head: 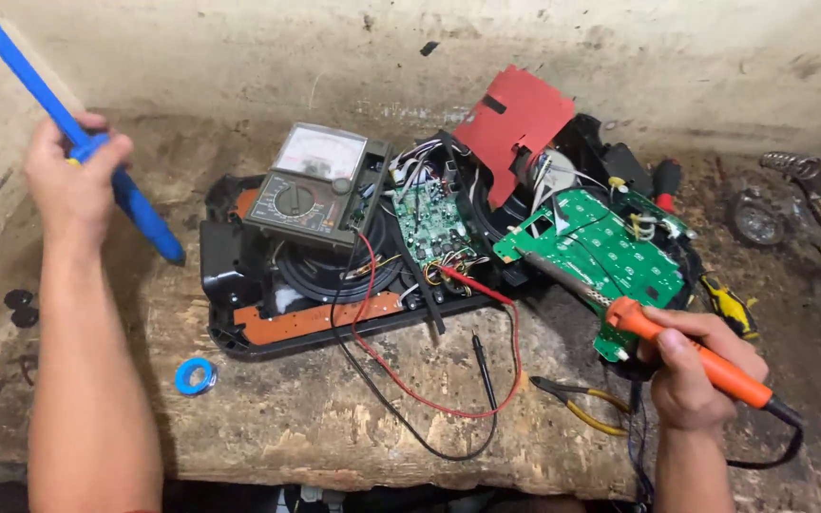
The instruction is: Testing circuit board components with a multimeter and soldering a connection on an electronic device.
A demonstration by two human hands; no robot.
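Note:
My left hand [73, 180] is raised at the far left and grips a blue tube-shaped tool with a yellow end [140, 214], its tip pointing down toward the bench. My right hand [691, 366] holds an orange-handled soldering iron [686, 347], its metal tip resting on the near edge of a green circuit board [610, 247]. Between the hands lies an opened black device shell [239, 275] with a speaker cone, a smaller green board [429, 223] and loose wiring. An analog multimeter [315, 185] sits on the shell, its red and black probe leads [429, 380] trailing over the bench.
A worn wooden block [334, 418] serves as the work surface. A small blue solder spool [194, 376] lies at its left, yellow-handled pliers [582, 404] at its right. A red sheet [515, 123] stands behind the boards. Screwdrivers [729, 306] and metal tools [810, 199] lie at the right.

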